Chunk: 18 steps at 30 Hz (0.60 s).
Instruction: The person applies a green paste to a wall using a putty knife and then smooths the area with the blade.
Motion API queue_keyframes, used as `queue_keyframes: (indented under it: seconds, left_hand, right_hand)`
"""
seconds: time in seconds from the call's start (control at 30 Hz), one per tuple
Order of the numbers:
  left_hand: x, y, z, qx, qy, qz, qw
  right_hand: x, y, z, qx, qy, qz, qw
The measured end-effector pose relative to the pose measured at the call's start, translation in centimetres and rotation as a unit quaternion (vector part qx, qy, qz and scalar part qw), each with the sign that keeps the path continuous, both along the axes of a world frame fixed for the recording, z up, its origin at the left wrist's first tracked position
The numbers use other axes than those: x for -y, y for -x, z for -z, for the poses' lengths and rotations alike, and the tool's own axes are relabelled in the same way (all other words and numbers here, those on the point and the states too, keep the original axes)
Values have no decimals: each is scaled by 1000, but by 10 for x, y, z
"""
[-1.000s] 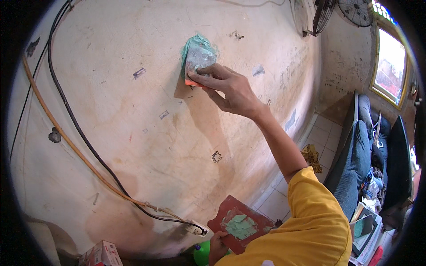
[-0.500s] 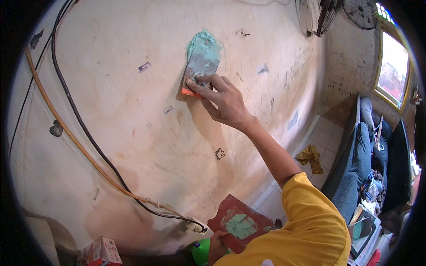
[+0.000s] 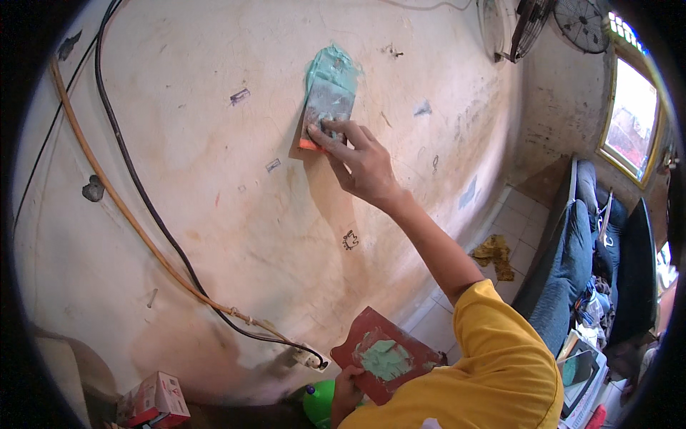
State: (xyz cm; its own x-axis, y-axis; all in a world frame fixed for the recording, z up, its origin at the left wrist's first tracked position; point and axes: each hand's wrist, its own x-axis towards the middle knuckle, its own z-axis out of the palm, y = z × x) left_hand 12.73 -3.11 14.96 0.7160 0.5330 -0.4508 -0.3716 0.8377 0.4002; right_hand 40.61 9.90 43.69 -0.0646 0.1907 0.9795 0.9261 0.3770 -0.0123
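Observation:
My right hand [image 3: 357, 161] is closed on a flat scraper [image 3: 326, 107] with an orange edge, its blade pressed against a patch of mint-green paste [image 3: 334, 64] on the stained wall [image 3: 250, 200]. My thumb and fingers lie over the scraper's lower part. Low down in the view, my left hand [image 3: 349, 382] grips a dark red flat board [image 3: 379, 329] by its left side, with a lump of the same green paste [image 3: 389, 365] spread on it.
Cables [image 3: 150, 232] hang left, running to a socket [image 3: 309, 357]. Below are a carton [image 3: 153, 400] and green bottle [image 3: 319, 400]. Right are a propped dark blue sofa [image 3: 561, 264], piled clutter [image 3: 582, 368] and yellow cloth [image 3: 496, 254] on floor tiles. Fans [image 3: 579, 21] and a window [image 3: 630, 114] sit upper right.
My right hand and scraper have moved down the patch, showing more green paste above the blade. The view has shifted slightly. My left hand still holds the board.

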Motion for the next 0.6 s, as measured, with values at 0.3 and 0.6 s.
queue_keyframes:
  seconds: [0.3, 0.6]
  left_hand:
    - [5, 1, -22, -100, -5, -13, 995]
    - [2, 9, -12, 12, -34, -32, 999]
  right_hand:
    - [56, 2, 2, -85, 90, -83, 989]
    - [27, -65, -71, -208, -148, -21, 967]
